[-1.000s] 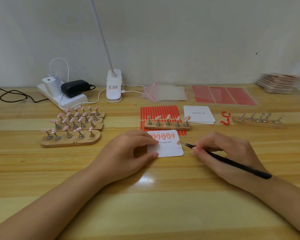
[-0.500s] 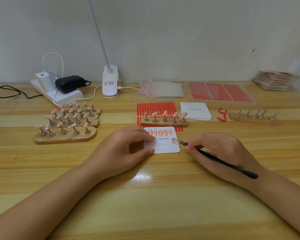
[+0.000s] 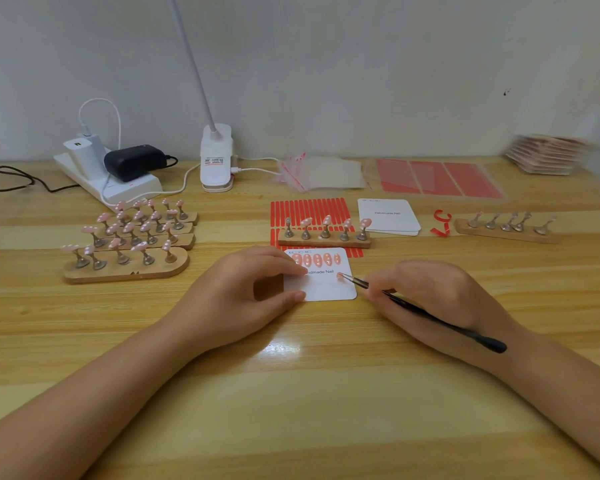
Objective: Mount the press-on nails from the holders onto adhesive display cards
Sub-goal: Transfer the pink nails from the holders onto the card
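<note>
The pale wooden desk carries everything, and a second ago the small pink press-on nail hung at the tweezer tips just off the right edge of the card; now it sits over the card's white face, below the printed line. That suggests the second row is about to begin. At the left stand four wooden holders crowded with pink nails on metal stems, untouched, and behind the card a shorter wooden holder keeps four nails, its leftmost stem bare. The left hand grips the white rounded display card by its left edge, forefinger above and thumb below, steadying it. The right hand pinches thin black tweezers, which clasp the nail. Five pink nails already line the card's top row.
</note>
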